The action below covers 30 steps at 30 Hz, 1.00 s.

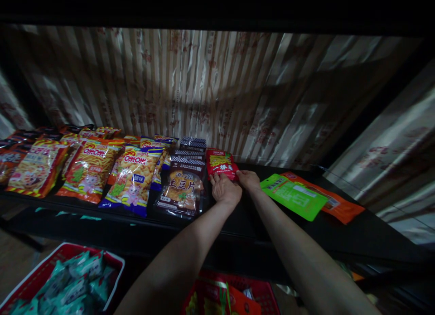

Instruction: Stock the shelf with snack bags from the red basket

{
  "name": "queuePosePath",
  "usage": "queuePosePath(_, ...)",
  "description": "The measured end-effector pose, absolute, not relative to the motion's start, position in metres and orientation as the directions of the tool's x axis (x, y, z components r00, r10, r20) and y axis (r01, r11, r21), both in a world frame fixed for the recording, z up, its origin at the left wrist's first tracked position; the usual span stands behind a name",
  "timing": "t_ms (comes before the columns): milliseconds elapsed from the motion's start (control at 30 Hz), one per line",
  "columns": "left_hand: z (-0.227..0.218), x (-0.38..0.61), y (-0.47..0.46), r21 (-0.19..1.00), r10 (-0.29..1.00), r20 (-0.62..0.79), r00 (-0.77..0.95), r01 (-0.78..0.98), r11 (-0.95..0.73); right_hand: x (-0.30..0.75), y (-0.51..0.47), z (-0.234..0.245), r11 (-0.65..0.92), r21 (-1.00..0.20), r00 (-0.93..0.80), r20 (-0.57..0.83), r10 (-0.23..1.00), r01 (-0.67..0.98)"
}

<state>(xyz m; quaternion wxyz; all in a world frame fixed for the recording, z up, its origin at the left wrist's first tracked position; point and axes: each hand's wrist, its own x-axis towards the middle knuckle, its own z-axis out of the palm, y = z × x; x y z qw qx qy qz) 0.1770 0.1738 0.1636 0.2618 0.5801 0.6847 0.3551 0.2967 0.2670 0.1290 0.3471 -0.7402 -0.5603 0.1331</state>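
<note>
A red snack bag (221, 160) with yellow strips pictured on it leans at the back of the black shelf, right of a row of brown potato-chip bags (181, 186). My left hand (226, 189) holds the lower part of the red bag, its fingers over the front. At the bag's lower right corner, my right hand (249, 180) has its fingers closed on the edge; the fingertips are partly hidden. Beside my right forearm lie a green bag (295, 197) and an orange bag (343, 207), flat and overlapping.
Blue-and-yellow snack bags (132, 179), orange noodle-snack bags (91, 167) and others fill the shelf's left side. Below stand a red basket (117, 265) of teal packets and another red basket (270, 301) with red and orange bags. A striped sheet (204, 88) backs the shelf.
</note>
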Motion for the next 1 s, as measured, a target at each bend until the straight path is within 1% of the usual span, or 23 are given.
queuePosePath(100,0.162,0.176,0.171,0.792,0.98,0.068,-0.187,0.608,0.061,0.294,0.26,0.136,-0.211,-0.617,0.372,0.144,0.917,0.758)
queuePosePath(167,0.162,0.177,0.166,0.793,0.981,0.099,-0.165,0.609,0.023,0.293,0.253,0.142,-0.232,-0.594,0.38,0.135,0.915,0.77)
queuePosePath(267,0.165,0.178,0.153,0.804,0.978,0.175,-0.115,0.59,-0.075,0.291,0.239,0.152,-0.233,-0.575,0.377,0.144,0.915,0.784)
queuePosePath(333,0.169,0.178,0.137,0.822,0.97,0.224,-0.094,0.552,-0.136,0.29,0.224,0.158,-0.204,-0.578,0.355,0.161,0.921,0.79)
queuePosePath(467,0.168,0.168,0.083,0.852,0.939,0.344,-0.025,0.429,-0.3,0.28,0.185,0.161,-0.138,-0.625,0.3,0.162,0.94,0.769)
queuePosePath(533,0.158,0.158,0.048,0.864,0.926,0.377,0.032,0.349,-0.364,0.271,0.16,0.156,-0.105,-0.74,0.305,0.141,0.942,0.664)
queuePosePath(600,0.142,0.145,0.013,0.884,0.933,0.347,0.094,0.298,-0.359,0.259,0.132,0.149,-0.034,-0.883,0.316,0.132,0.939,0.467)
queuePosePath(633,0.133,0.137,-0.003,0.891,0.939,0.313,0.141,0.298,-0.341,0.252,0.118,0.145,0.012,-0.933,0.32,0.136,0.938,0.361)
queuePosePath(667,0.124,0.13,-0.017,0.897,0.949,0.254,0.188,0.32,-0.304,0.245,0.103,0.14,0.055,-0.96,0.319,0.146,0.937,0.276)
queuePosePath(700,0.115,0.123,-0.029,0.897,0.955,0.181,0.235,0.36,-0.258,0.238,0.087,0.135,0.087,-0.97,0.31,0.157,0.938,0.228)
queuePosePath(767,0.099,0.111,-0.047,0.86,0.954,0.044,0.297,0.474,-0.187,0.224,0.056,0.124,0.114,-0.976,0.285,0.165,0.944,0.186)
queuePosePath(833,0.086,0.101,-0.059,0.795,0.951,-0.044,0.308,0.587,-0.153,0.211,0.025,0.11,0.093,-0.977,0.244,0.139,0.96,0.189)
queuePosePath(900,0.077,0.093,-0.069,0.742,0.952,-0.112,0.285,0.661,-0.111,0.203,-0.004,0.095,0.032,-0.978,0.201,0.074,0.977,0.207)
queuePosePath(1000,0.07,0.087,-0.082,0.725,0.951,-0.17,0.259,0.686,-0.057,0.198,-0.038,0.073,-0.083,-0.967,0.154,-0.047,0.987,0.24)
